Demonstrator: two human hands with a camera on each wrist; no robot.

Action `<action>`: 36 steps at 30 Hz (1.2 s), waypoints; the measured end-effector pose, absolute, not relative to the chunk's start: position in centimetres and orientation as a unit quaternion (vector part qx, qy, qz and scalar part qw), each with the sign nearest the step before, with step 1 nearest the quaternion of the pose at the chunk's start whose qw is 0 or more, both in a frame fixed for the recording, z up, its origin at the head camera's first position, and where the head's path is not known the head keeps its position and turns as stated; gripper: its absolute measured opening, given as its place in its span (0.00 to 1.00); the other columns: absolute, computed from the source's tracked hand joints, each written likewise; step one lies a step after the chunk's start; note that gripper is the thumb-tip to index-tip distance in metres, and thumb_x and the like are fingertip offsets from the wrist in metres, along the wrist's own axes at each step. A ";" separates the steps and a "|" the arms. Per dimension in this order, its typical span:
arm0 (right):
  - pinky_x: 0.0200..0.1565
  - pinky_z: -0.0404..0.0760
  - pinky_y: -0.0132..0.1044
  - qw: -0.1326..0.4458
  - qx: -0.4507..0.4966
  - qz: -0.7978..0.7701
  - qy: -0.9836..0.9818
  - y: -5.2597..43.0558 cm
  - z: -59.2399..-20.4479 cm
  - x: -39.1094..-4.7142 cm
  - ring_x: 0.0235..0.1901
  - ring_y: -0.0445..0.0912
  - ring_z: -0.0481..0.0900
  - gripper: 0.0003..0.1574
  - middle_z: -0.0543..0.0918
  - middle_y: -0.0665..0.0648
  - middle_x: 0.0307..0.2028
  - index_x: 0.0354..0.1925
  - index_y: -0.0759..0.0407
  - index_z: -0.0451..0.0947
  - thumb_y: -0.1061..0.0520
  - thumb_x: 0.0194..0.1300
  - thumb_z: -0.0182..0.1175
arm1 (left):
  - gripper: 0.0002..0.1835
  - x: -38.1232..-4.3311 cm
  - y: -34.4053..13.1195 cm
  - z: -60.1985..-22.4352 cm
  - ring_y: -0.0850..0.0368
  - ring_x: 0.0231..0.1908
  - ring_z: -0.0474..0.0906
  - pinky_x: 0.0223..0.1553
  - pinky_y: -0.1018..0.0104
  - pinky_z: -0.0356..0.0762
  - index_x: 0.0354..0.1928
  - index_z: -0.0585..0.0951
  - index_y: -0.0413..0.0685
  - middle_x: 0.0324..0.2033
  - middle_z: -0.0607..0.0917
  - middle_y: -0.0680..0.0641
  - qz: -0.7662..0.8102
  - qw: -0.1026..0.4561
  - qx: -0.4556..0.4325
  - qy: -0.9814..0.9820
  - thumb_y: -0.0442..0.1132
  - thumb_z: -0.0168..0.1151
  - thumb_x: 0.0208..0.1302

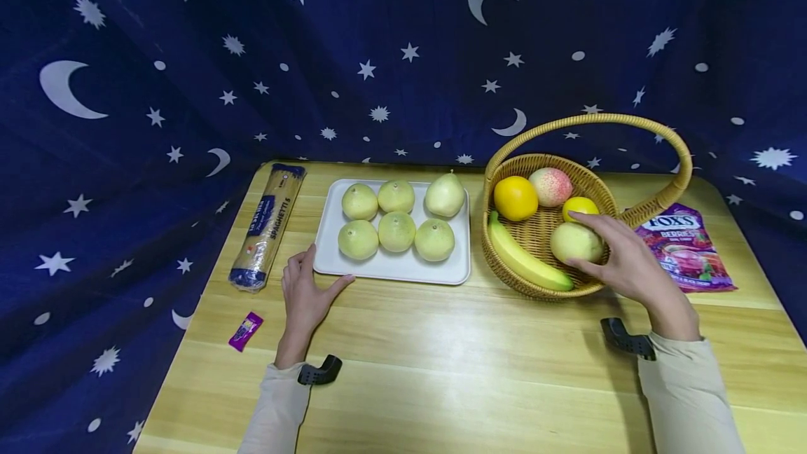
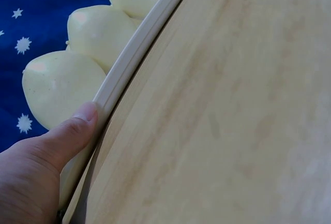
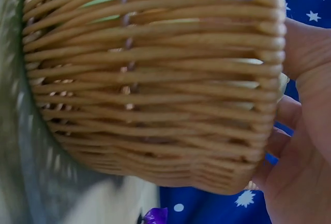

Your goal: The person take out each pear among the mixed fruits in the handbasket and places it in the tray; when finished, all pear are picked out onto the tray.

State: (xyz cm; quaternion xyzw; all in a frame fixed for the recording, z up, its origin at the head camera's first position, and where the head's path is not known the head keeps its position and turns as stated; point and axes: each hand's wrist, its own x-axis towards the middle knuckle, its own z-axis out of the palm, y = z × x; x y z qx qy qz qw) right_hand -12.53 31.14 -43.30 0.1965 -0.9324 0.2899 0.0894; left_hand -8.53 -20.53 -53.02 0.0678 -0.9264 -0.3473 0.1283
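My right hand (image 1: 630, 258) reaches over the basket's right rim. Its thumb and fingers grip a round pale green fruit (image 1: 575, 242) inside the wicker basket (image 1: 536, 289). In the right wrist view the basket wall (image 3: 155, 89) hides most of that fruit. Around it in the basket are a banana (image 1: 526, 258), an orange (image 1: 515, 198), a peach (image 1: 551, 186) and a yellow fruit (image 1: 580, 207). My left hand (image 1: 305, 300) touches the near left corner of the white tray (image 1: 391, 272), its thumb (image 2: 77, 128) against the rim. Several pale green fruits (image 1: 396, 232) sit on the tray.
A spaghetti pack (image 1: 267, 226) lies left of the tray, with a small purple wrapped sweet (image 1: 246, 331) nearer the front. A purple FOX'S bag (image 1: 687, 251) lies right of the basket. The basket's tall handle (image 1: 592, 119) arches above it. Behind the table hangs a dark blue starry cloth (image 1: 391, 33).
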 end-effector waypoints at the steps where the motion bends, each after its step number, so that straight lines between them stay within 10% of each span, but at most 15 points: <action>1: 0.51 0.66 0.56 0.092 0.198 0.290 -0.932 31.1 -43.2 -12.5 0.54 0.61 0.71 0.52 0.78 0.65 0.55 0.65 0.54 0.72 0.65 0.40 0.79 | 0.55 -8.5 -20.5 -53.0 0.41 0.53 0.61 0.55 0.48 0.56 0.72 0.64 0.49 0.55 0.68 0.36 -0.347 0.128 0.068 -0.927 0.59 0.79 0.43; 9: 0.50 0.66 0.54 0.110 0.205 0.288 -0.929 30.3 -42.2 -12.1 0.53 0.59 0.72 0.54 0.78 0.64 0.55 0.66 0.53 0.72 0.67 0.38 0.80 | 0.54 -8.5 -20.6 -53.0 0.41 0.52 0.61 0.56 0.47 0.56 0.72 0.64 0.48 0.54 0.68 0.36 -0.343 0.131 0.065 -0.928 0.59 0.78 0.43; 18: 0.56 0.56 0.19 0.143 0.228 0.285 -0.920 28.7 -40.6 -11.5 0.52 0.54 0.73 0.57 0.79 0.60 0.56 0.65 0.50 0.73 0.66 0.34 0.82 | 0.54 -8.7 -20.6 -53.1 0.42 0.50 0.62 0.53 0.49 0.56 0.71 0.65 0.51 0.53 0.69 0.37 -0.343 0.128 0.068 -0.928 0.60 0.78 0.43; 30: 0.62 0.58 0.19 0.162 0.298 0.311 -0.888 25.2 -38.5 -10.5 0.56 0.45 0.71 0.58 0.79 0.59 0.57 0.63 0.55 0.75 0.65 0.28 0.83 | 0.54 -8.6 -20.6 -52.8 0.41 0.51 0.62 0.55 0.48 0.56 0.71 0.66 0.50 0.53 0.69 0.36 -0.348 0.133 0.064 -0.926 0.60 0.79 0.42; 36: 0.65 0.60 0.23 0.157 0.353 0.339 -0.858 22.7 -38.2 -10.3 0.58 0.45 0.72 0.46 0.79 0.59 0.57 0.61 0.59 0.76 0.47 0.45 0.80 | 0.53 -8.7 -20.6 -53.0 0.42 0.51 0.62 0.55 0.48 0.56 0.71 0.66 0.51 0.53 0.69 0.36 -0.349 0.134 0.063 -0.925 0.60 0.79 0.42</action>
